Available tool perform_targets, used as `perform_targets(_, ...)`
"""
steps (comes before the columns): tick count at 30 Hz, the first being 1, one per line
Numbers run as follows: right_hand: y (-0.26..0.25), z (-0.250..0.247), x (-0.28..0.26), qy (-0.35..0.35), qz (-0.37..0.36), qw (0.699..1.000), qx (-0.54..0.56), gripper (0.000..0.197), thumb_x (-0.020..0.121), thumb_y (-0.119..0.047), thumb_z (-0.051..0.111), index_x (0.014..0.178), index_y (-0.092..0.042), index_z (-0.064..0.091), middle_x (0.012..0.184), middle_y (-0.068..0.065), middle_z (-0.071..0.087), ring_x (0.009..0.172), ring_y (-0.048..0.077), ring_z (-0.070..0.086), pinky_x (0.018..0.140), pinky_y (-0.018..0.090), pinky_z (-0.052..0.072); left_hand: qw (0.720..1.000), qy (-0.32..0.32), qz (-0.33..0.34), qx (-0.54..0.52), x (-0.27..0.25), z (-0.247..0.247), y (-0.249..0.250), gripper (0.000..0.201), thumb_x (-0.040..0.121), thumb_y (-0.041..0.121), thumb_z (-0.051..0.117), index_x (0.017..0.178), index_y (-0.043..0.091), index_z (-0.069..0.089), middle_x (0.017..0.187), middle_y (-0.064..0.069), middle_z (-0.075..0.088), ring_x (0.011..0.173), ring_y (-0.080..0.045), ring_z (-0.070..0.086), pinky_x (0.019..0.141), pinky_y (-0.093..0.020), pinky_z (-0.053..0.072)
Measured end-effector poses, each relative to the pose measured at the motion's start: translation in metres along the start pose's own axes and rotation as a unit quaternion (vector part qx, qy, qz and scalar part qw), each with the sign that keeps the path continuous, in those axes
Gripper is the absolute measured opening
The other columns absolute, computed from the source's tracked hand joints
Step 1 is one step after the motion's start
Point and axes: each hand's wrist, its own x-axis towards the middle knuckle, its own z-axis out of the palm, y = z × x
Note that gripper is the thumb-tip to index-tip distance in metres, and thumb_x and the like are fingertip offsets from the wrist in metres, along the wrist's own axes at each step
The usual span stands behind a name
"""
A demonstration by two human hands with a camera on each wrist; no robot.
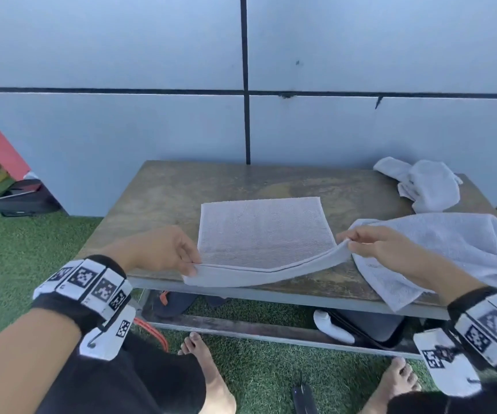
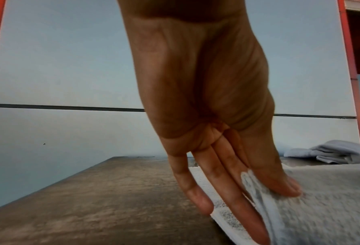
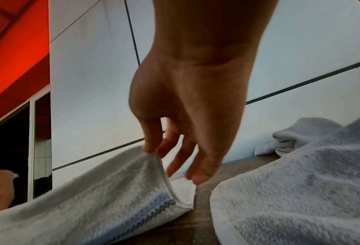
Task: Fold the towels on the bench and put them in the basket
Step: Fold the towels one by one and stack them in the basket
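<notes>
Left hand (image 1: 163,251) and right hand (image 1: 381,245) each pinch near corner of flat rectangular terry towel (image 1: 262,231) on worn brown surface (image 1: 157,198); near hem lifted.

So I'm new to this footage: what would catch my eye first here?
Mid-bench, the flat towel, with the left hand and right hand each pinching a near corner. Then the loose towel spilling over the bench at right, and the crumpled towel in the far right corner.

Left hand (image 2: 206,116) pinching towel (image 2: 321,207) corner on bench (image 2: 90,199), crumpled towel (image 2: 330,153) behind.
</notes>
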Motion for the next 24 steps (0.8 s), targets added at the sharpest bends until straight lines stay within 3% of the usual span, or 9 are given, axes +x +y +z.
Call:
perform_targets(2, -0.006, -0.005, -0.008, -0.018, -0.038, 0.999, 0.020, 0.023, 0.101, -0.022, 0.056, 0.082, -0.027, 0.068, 0.087, -0.007, 0.065, 0.080, 0.022, 0.050, 0.081, 0.037, 0.036, 1.000, -0.014, -0.012, -0.011, -0.003, -0.002, -0.002, 0.016, 0.079, 0.033, 0.083, 0.094, 0.033, 0.078, 0.090, 0.021, 0.075, 0.088, 0.004, 0.067, 0.088, -0.020, 0.045)
perform_targets(4, -0.013, -0.009, -0.011, -0.034, -0.039, 0.998, 0.026, 0.021, 0.101, -0.021, 0.056, 0.082, -0.025, 0.066, 0.079, -0.008, 0.065, 0.076, 0.013, 0.053, 0.080, 0.034, 0.035, 0.999, -0.009, -0.026, -0.022, -0.005, -0.006, -0.003, 0.015, 0.080, 0.035, 0.082, 0.094, 0.033, 0.078, 0.088, 0.025, 0.074, 0.091, 0.002, 0.067, 0.088, -0.019, 0.043)
perform_targets(6, -0.016, -0.011, -0.008, -0.045, -0.023, 0.998, 0.025, 0.014, 0.101, -0.021, 0.056, 0.090, -0.019, 0.066, 0.083, -0.004, 0.072, 0.078, 0.011, 0.064, 0.085, 0.035, 0.040, 0.999, -0.001, -0.038, -0.024, -0.006, -0.012, -0.002, 0.014, 0.080, 0.037, 0.081, 0.094, 0.034, 0.078, 0.085, 0.027, 0.073, 0.091, 0.003, 0.064, 0.084, -0.018, 0.040)
perform_targets(8, -0.017, -0.011, 0.000, -0.046, -0.013, 0.998, 0.032, 0.013, 0.101, -0.019, 0.056, 0.095, -0.012, 0.066, 0.088, 0.005, 0.074, 0.082, 0.019, 0.072, 0.090, 0.036, 0.044, 0.999, -0.009, -0.042, -0.023, -0.006, -0.018, -0.001, 0.010, 0.083, 0.038, 0.078, 0.093, 0.034, 0.077, 0.084, 0.027, 0.073, 0.085, 0.006, 0.064, 0.080, -0.017, 0.040)
perform_targets(10, -0.019, -0.010, 0.012, -0.023, -0.004, 0.999, 0.034, 0.015, 0.101, -0.017, 0.055, 0.094, -0.009, 0.066, 0.091, 0.010, 0.073, 0.081, 0.024, 0.074, 0.088, 0.034, 0.049, 0.999, -0.014, -0.028, -0.021, -0.001, -0.021, 0.000, 0.007, 0.088, 0.036, 0.073, 0.092, 0.032, 0.077, 0.084, 0.020, 0.075, 0.076, 0.005, 0.067, 0.076, -0.016, 0.043)
perform_targets(13, -0.017, -0.002, 0.037, 0.040, 0.018, 0.999, 0.027, 0.018, 0.102, -0.019, 0.054, 0.095, -0.007, 0.067, 0.094, 0.011, 0.072, 0.076, 0.021, 0.072, 0.080, 0.038, 0.057, 0.995, 0.076, -0.013, -0.060, 0.021, -0.021, -0.001, 0.008, 0.092, 0.029, 0.070, 0.093, 0.022, 0.075, 0.084, 0.011, 0.075, 0.072, -0.002, 0.068, 0.066, -0.011, 0.044)
perform_targets(16, -0.010, 0.007, 0.067, 0.129, 0.043, 0.991, 0.014, 0.022, 0.100, -0.023, 0.055, 0.092, -0.006, 0.065, 0.092, 0.019, 0.069, 0.078, 0.025, 0.062, 0.079, 0.047, 0.055, 0.977, 0.194, -0.005, -0.086, 0.049, -0.019, 0.002, 0.009, 0.093, 0.026, 0.069, 0.092, 0.018, 0.074, 0.088, 0.010, 0.071, 0.081, -0.005, 0.065, 0.064, -0.016, 0.043)
perform_targets(19, -0.006, 0.014, 0.090, 0.196, 0.073, 0.978, 0.006, 0.027, 0.098, -0.025, 0.055, 0.087, -0.001, 0.062, 0.076, 0.015, 0.059, 0.072, 0.026, 0.054, 0.068, 0.036, 0.044, 0.964, 0.257, 0.002, -0.067, 0.076, -0.017, 0.007, 0.010, 0.093, 0.023, 0.067, 0.092, 0.016, 0.074, 0.085, 0.006, 0.068, 0.080, -0.008, 0.062, 0.063, -0.017, 0.041)
perform_targets(24, -0.003, 0.020, 0.119, 0.245, 0.099, 0.964, -0.032, 0.023, 0.098, -0.024, 0.054, 0.087, -0.006, 0.062, 0.074, 0.007, 0.059, 0.065, 0.020, 0.051, 0.056, 0.027, 0.037, 0.952, 0.297, -0.027, -0.070, 0.120, -0.013, -0.001, 0.015, 0.092, 0.023, 0.068, 0.089, 0.010, 0.074, 0.086, -0.006, 0.072, 0.083, -0.022, 0.067, 0.071, -0.031, 0.051)
